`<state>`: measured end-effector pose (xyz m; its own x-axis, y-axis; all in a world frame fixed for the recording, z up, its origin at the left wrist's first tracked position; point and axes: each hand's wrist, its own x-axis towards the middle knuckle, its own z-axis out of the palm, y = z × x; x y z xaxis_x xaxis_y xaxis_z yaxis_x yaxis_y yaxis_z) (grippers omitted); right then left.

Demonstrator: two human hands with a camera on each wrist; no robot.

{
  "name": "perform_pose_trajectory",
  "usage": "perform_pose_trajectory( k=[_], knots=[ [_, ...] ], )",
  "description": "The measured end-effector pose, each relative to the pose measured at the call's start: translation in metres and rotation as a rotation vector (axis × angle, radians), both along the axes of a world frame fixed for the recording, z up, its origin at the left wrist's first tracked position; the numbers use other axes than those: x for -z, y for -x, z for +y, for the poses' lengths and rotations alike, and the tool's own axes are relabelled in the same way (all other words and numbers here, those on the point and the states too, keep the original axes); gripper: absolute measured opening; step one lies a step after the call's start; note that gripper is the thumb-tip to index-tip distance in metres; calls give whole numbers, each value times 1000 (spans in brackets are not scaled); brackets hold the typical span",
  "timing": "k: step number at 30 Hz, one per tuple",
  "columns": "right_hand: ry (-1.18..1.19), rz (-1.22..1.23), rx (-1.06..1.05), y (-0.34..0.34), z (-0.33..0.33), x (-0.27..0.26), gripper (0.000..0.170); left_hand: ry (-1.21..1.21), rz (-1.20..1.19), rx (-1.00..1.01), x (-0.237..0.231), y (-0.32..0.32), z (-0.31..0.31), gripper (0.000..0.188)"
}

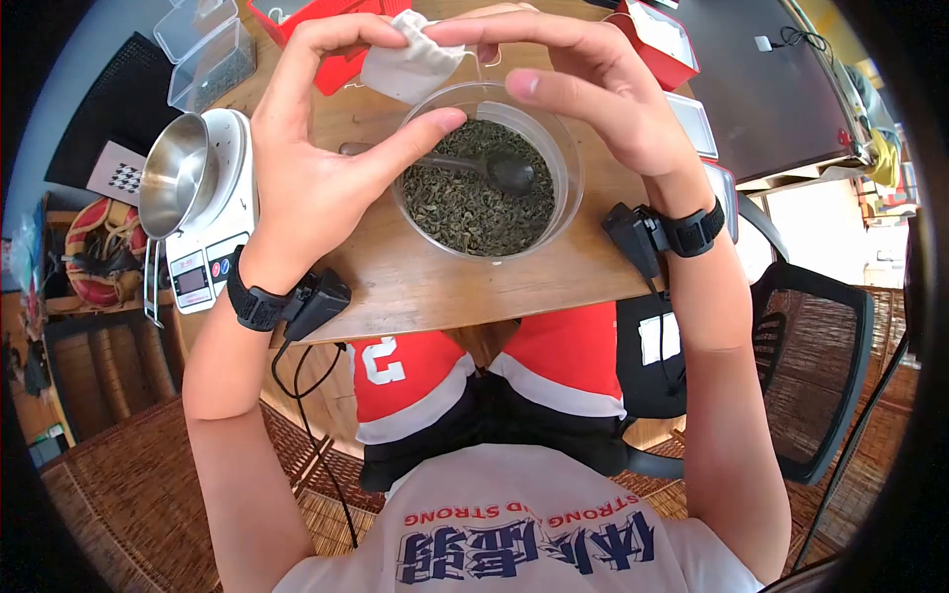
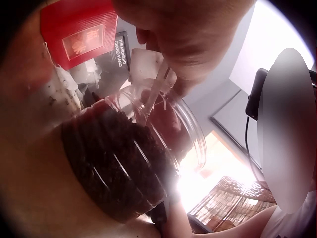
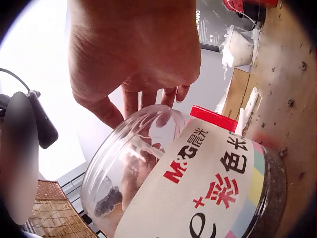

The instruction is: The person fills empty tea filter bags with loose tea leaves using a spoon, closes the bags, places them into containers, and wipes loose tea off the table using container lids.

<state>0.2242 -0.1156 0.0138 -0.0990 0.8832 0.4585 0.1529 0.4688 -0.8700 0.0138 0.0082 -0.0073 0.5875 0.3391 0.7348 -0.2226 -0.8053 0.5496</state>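
Observation:
A small white cloth pouch with a drawstring [image 1: 410,67] hangs at the far rim of a clear round tub [image 1: 576,188]. Its upper edge is gripped by the fingers of my left hand [image 1: 311,183], whose thumb points out over the tub. My right hand [image 1: 618,109] holds the same edge from the other side with its index fingertip, the thumb apart from the cloth; its other fingers are partly hidden. Dried, dark green leaves [image 1: 465,212] fill much of the tub, and a dark spoon [image 1: 509,173] lies on them, its handle toward my left hand. The right wrist view shows the tub's printed label [image 3: 188,173].
On the left, a metal pan [image 1: 178,178] sits on a white digital scale [image 1: 210,267]. Clear plastic containers [image 1: 213,74] stand behind it. Red boxes [image 1: 660,44] are at the back. The wooden table [image 1: 425,296] has its front edge close to my lap; leaf crumbs [image 3: 290,102] dot its top.

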Motion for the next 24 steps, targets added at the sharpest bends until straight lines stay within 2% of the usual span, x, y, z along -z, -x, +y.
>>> perform_pose_trajectory(
  k=[1,2,3,5,9,11,14,16,19,20,24],
  knots=[
    [-95,28,1,7,1,2,35,5,-2,-17,0,0,0,53],
    [-134,31,44,13,0,0,25,3,1,-19,0,0,-1,53],
    [-136,33,42,12,-1,-2,25,6,-12,-31,-1,-1,-1,52],
    [-123,-113,-11,9,-4,-7,45,10,-25,-44,1,-1,0,50],
    [-180,-164,11,5,1,-1,47,67,-43,-86,6,2,6,48],
    [-249,-488,191,5,-6,-13,48,65,-56,-103,5,3,7,48],
    [-335,-450,199,9,-5,-15,50,54,-82,-36,2,2,2,50],
    [-293,-457,200,10,-9,-18,49,-14,-101,-13,0,0,-1,55],
    [-263,-409,148,12,-8,-16,49,5,-101,-11,2,2,3,58],
    [-276,-358,98,13,-6,-15,49,6,-101,-10,3,3,4,58],
    [-285,-353,144,14,-9,-16,48,114,-153,0,4,4,-1,50]
  ],
)
